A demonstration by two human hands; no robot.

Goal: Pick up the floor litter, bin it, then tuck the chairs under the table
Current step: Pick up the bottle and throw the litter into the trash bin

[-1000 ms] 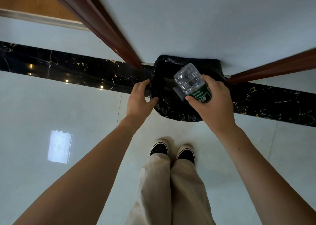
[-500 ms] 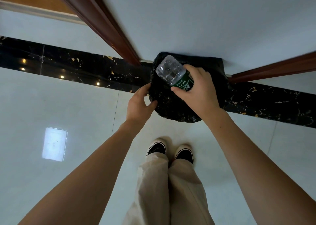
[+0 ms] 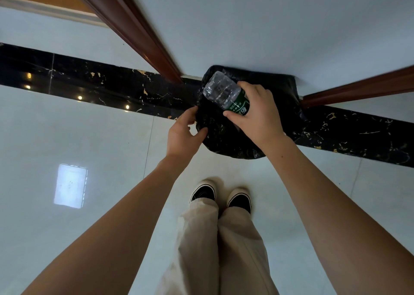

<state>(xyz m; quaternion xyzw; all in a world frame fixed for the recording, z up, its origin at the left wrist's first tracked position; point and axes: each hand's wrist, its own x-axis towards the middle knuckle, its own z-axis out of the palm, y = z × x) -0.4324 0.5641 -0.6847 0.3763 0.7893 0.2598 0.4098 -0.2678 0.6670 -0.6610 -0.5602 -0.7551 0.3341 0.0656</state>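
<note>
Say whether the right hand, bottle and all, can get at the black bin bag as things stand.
Probably yes: the right hand holds the bottle directly over the black bin bag, the left hand grips the bag's near edge, and nothing shows between them.

Item: plastic bottle, clear. Green label carries white printed characters, some large and some small, upside down to the camera. None can be read with certainty.

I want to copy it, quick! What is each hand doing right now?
Left hand: pinches the edge of the black bin bag.
Right hand: grips the clear plastic bottle.
</note>
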